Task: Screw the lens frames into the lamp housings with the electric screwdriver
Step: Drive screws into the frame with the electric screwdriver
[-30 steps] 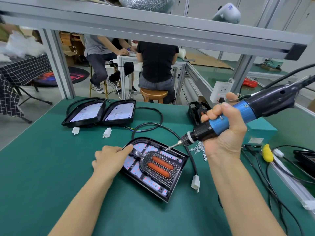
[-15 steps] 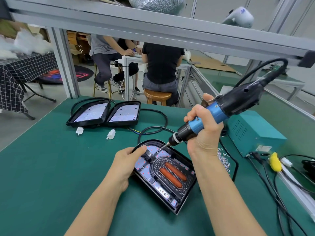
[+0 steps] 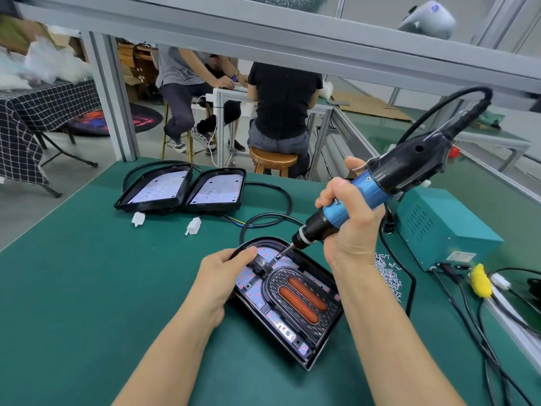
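A black lamp housing lies on the green mat in front of me, with a black lens frame holding two orange lenses set inside it. My left hand grips the housing's far left rim, thumb over the edge. My right hand grips the blue and black electric screwdriver, tilted down to the left. Its bit tip touches the housing's board near the far end, just right of my left thumb.
Two more open lamp housings lie at the back of the mat, with white connectors and black cables. A pile of loose screws lies right of the housing. A teal power box and tangled cables sit at right. People sit beyond the bench.
The screwdriver came in from the screw pile at right and dropped until its bit met the housing's far end. My left hand shifted onto the housing's rim.
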{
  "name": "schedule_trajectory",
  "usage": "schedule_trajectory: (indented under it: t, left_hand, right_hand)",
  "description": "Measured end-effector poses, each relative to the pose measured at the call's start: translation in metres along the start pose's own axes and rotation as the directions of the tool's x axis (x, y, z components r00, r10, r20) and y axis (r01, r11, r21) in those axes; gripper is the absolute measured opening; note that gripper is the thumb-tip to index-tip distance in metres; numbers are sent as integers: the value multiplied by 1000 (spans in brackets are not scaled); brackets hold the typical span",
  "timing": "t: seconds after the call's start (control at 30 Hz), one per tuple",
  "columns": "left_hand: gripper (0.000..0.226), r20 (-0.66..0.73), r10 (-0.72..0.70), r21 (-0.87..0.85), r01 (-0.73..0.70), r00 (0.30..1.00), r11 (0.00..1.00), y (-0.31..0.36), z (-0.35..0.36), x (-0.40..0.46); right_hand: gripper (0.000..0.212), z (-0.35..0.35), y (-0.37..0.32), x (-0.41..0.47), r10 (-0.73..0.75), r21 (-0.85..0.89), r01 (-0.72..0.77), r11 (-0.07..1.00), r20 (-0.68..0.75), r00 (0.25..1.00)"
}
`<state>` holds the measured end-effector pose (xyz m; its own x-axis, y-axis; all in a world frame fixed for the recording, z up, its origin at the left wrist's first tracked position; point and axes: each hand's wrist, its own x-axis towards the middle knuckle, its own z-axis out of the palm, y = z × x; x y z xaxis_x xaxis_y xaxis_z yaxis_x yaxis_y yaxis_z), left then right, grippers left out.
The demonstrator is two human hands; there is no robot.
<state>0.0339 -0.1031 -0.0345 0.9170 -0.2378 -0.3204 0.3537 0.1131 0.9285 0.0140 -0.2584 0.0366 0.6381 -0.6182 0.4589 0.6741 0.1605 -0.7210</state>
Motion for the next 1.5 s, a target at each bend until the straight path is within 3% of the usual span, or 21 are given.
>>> schedule_trajectory:
  t: [0.47,0.67,0.9,1.2,1.5]
  left_hand:
    - [12,9,17,-4,-17,1000,1000,-1,1,2]
    - [13,-19,7,-4,-7,1000,1000,0,2,1]
    - [14,-43,17,7,-17,999,1000,0,4,0]
    - [15,-55,21,34,-19,998,999,-3,3,4]
    - [15,-43,-15,6,15,999,1000,-1,2,7]
  right_hand:
    - [36,4,2,-5,25,-81,-15,997,120,992]
    - [39,-9,-10,6,192,-164,-148,975,296,936]
    - [31,-10,-11,8,244,-150,-210,966,260,934]
    - [26,-8,-11,6,181,-108,-156,982,295,938]
    - [26,-9,-13,6,259,-154,-209,966,494,830]
